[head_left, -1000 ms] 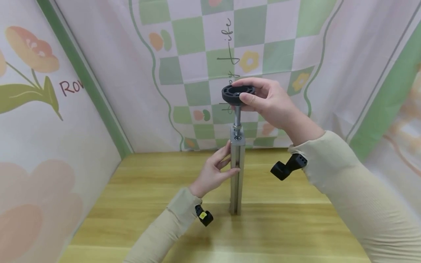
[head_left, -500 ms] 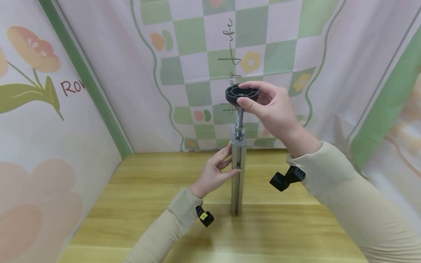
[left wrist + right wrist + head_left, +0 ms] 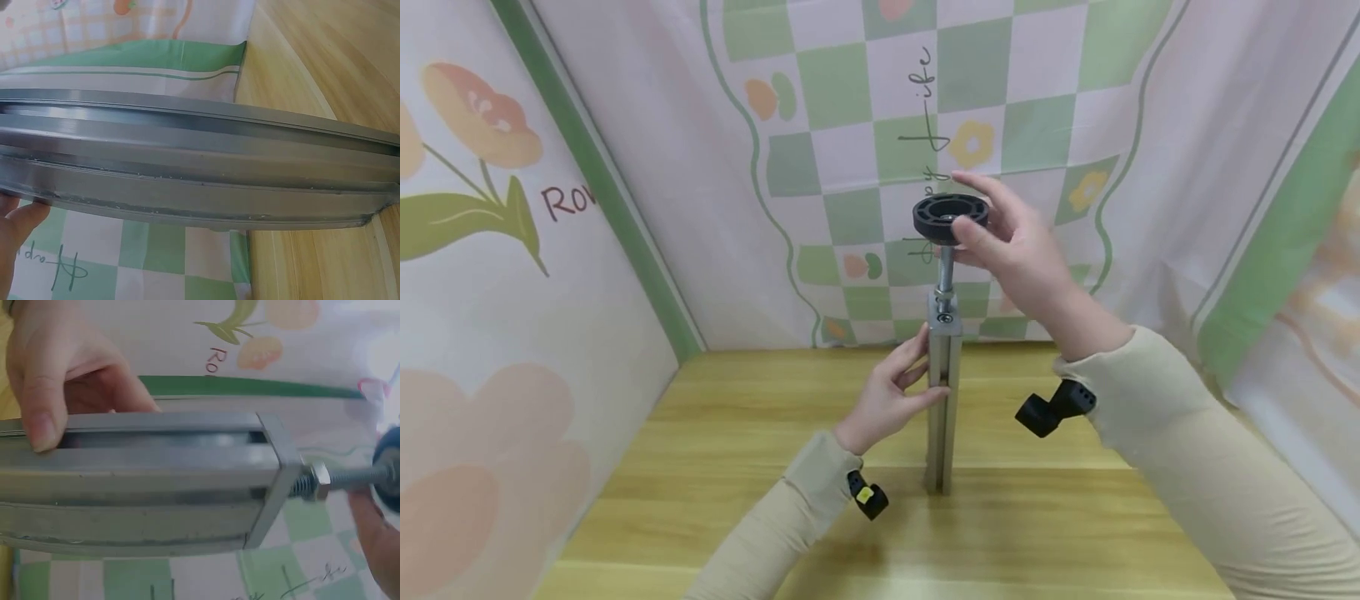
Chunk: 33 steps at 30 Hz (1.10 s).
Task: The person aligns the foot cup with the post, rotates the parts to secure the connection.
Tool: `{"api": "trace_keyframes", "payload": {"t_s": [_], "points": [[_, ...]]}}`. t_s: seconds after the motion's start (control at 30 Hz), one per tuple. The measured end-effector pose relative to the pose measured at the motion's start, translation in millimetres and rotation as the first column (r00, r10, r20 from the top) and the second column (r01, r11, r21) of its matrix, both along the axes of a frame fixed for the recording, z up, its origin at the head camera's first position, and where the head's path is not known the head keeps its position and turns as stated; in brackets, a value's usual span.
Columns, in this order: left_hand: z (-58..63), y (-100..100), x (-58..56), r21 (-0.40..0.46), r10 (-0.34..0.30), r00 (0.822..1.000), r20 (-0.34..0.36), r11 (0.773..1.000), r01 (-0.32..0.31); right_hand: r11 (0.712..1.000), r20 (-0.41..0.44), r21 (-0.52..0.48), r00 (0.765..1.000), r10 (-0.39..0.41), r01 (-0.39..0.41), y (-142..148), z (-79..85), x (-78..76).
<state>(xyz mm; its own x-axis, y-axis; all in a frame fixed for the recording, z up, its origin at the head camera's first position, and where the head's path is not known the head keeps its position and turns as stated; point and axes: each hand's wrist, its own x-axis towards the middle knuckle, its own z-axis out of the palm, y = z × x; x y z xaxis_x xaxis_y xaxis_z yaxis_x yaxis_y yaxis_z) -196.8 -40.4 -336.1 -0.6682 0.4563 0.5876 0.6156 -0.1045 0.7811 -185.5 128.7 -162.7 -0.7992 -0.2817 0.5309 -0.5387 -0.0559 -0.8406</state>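
An aluminium profile stands upright on the wooden table. Its end plate carries a threaded rod with a hex nut, topped by a black round levelling foot. My left hand holds the profile from the left below the plate, thumb on the near face and fingers behind. Around the foot's right side is my right hand: the thumb lies at the near rim, while the index finger is raised off it. Another finger is partly hidden under the foot. In the left wrist view the grooved profile fills the middle.
The wooden table meets a printed cloth wall just behind the profile. Another cloth wall rises at the left. Small black wrist cameras hang below both cuffs.
My right index finger has lifted from the foot's rim, and the hand's hold has loosened. The right hand first shifted slightly right with the foot. My left hand stays on the profile.
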Motion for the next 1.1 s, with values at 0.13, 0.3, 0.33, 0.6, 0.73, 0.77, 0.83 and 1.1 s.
{"api": "trace_keyframes", "payload": {"t_s": [0.13, 0.3, 0.33, 0.6, 0.73, 0.77, 0.83, 1.1], "points": [[0.0, 0, -0.6, 0.005, 0.002, 1.0, 0.002, 1.0, -0.002, 0.914, 0.092, -0.173, 0.918, 0.387, -0.368, 9, -1.4, -15.9], [0.9, -1, -0.3, 0.001, 0.005, 1.0, 0.007, 1.0, -0.005, 0.814, 0.046, -0.227, 0.829, 0.558, -0.535, 14, -2.4, -30.3], [1.0, 0, -0.1, -0.001, 0.007, 1.0, 0.008, 1.0, -0.007, 0.804, 0.028, -0.23, 0.822, 0.569, -0.548, 14, -2.6, -31.7], [0.9, 1, -0.1, -0.01, 0.013, 1.0, 0.013, 1.0, -0.013, 0.791, -0.081, -0.318, 0.847, 0.526, -0.522, 10, -8.8, -32.4], [1.7, 0, 0.3, -0.007, 0.016, 1.0, 0.006, 1.0, -0.016, 0.831, -0.087, -0.364, 0.903, 0.42, -0.421, 3, -10.9, -25.7], [1.9, 0, 0.6, -0.005, 0.017, 1.0, 0.002, 1.0, -0.017, 0.848, -0.083, -0.368, 0.922, 0.379, -0.382, 2, -11.0, -22.8], [2.5, 0, 1.2, 0.001, 0.016, 1.0, -0.002, 1.0, -0.016, 0.899, -0.078, -0.349, 0.965, 0.252, -0.263, -1, -11.3, -17.1], [2.9, -2, 3.1, 0.016, 0.015, 1.0, -0.001, 1.0, -0.015, 0.942, 0.004, -0.29, 0.984, 0.179, -0.17, -3, -12.8, -10.3]]}}
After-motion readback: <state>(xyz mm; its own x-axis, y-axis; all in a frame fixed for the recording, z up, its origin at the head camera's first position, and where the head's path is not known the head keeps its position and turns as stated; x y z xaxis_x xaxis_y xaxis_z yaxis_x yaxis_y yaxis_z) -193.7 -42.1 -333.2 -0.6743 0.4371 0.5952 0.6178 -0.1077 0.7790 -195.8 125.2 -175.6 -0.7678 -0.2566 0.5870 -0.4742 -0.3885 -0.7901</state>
